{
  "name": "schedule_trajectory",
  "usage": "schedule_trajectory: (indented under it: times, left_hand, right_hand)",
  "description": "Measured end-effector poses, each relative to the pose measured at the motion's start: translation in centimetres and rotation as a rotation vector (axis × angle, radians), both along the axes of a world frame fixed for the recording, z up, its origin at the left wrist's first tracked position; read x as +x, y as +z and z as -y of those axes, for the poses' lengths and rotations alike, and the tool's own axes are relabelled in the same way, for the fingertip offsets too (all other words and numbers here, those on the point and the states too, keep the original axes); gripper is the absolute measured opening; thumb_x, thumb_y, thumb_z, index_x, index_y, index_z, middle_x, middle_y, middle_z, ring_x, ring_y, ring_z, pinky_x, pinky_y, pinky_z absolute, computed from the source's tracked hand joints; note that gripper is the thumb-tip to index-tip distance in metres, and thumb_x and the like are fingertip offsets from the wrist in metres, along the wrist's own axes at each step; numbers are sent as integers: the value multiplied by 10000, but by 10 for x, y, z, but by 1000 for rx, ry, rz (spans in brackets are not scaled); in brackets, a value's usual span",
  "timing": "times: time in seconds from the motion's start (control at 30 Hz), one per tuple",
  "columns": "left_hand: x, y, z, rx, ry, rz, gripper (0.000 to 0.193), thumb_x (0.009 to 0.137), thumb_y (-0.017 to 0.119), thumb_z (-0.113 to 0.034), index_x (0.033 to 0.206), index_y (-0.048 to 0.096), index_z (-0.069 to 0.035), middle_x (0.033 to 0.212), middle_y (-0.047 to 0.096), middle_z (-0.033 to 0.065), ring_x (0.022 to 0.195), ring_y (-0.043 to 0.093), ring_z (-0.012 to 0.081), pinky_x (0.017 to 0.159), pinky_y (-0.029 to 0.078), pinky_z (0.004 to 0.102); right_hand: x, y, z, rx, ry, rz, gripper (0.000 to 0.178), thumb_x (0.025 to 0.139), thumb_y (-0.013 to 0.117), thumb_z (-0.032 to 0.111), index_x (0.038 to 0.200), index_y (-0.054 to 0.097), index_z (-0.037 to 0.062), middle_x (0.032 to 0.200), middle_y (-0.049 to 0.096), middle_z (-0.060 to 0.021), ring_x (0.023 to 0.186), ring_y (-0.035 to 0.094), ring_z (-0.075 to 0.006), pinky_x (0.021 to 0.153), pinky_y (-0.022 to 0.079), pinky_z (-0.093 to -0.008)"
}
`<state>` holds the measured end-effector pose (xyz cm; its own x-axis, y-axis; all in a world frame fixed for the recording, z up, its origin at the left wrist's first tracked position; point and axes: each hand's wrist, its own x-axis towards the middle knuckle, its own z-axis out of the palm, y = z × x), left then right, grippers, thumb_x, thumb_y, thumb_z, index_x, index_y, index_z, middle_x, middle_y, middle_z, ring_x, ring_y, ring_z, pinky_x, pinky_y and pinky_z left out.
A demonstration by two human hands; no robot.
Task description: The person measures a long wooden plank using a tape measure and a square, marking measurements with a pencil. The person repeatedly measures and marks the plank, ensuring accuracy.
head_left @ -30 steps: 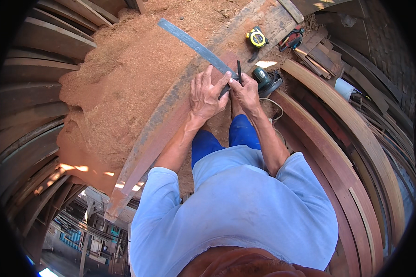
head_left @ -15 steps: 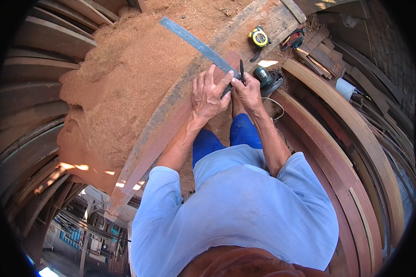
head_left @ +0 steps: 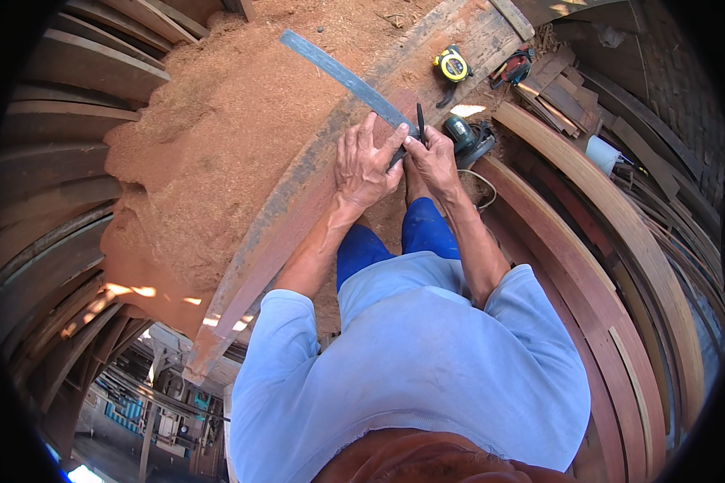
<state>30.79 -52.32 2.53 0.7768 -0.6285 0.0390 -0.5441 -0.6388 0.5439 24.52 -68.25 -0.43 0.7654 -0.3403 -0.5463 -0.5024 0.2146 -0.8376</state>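
A try square lies across the long reddish wooden plank (head_left: 278,262), its flat grey metal blade (head_left: 338,72) reaching out over the sawdust at upper left. Part of its dark stock shows beneath my fingers. My left hand (head_left: 364,167) is closed on the square near the joint of blade and stock, thumb on the blade. My right hand (head_left: 435,167) pinches a slim black pen (head_left: 420,121), which stands nearly upright beside the blade's near end. The two thumbs almost meet there. The pen's lower tip is hidden by my fingers.
A yellow-black tape measure (head_left: 452,64) lies on the worn bench board (head_left: 479,32). Beyond it is a red-and-black power tool (head_left: 514,68); a dark green power tool (head_left: 466,138) sits right of my hands. Sawdust (head_left: 209,153) covers the left. Curved timbers (head_left: 620,217) lie at right.
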Motion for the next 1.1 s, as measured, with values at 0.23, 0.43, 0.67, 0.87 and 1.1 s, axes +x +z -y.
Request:
schedule_trajectory:
  times: [0.23,0.43,0.67,0.87,1.1]
  left_hand:
    - [0,-1,-1,-5,-3,-10,707,743,826,-239,1424,650,-309,1452,500,225,1217,531,407,969,466,523]
    - [0,1,0,1,-12,-8,749,723,833,-224,1441,638,-306,1455,494,233,1214,526,409,987,458,525]
    - [-1,-1,-2,-13,-18,20,769,715,828,-215,1454,629,-296,1445,493,239,1201,523,409,1016,447,530]
    - [-1,-1,0,-32,-11,19,734,726,829,-198,1433,648,-282,1434,498,235,1180,530,404,1001,462,511]
    - [-1,2,0,-16,3,-5,709,727,829,-202,1412,663,-276,1422,501,228,1164,533,397,988,468,506]
  right_hand:
    - [-1,-2,1,4,2,-11,156,947,742,158,938,688,11,797,598,46,727,501,-41,623,428,-248]
    - [9,21,16,-342,32,-9,157,941,727,150,959,698,-3,794,624,-25,734,547,-119,657,456,-319]
    - [22,62,47,-516,16,198,141,1036,671,125,1056,741,5,889,649,-5,794,550,-79,707,457,-266]
    - [45,66,38,-405,197,335,180,972,703,110,1078,752,-27,1017,775,-139,910,726,-194,793,565,-336]
    - [43,94,63,-637,503,268,169,945,679,117,1020,745,-18,926,744,-175,843,721,-324,778,557,-397]
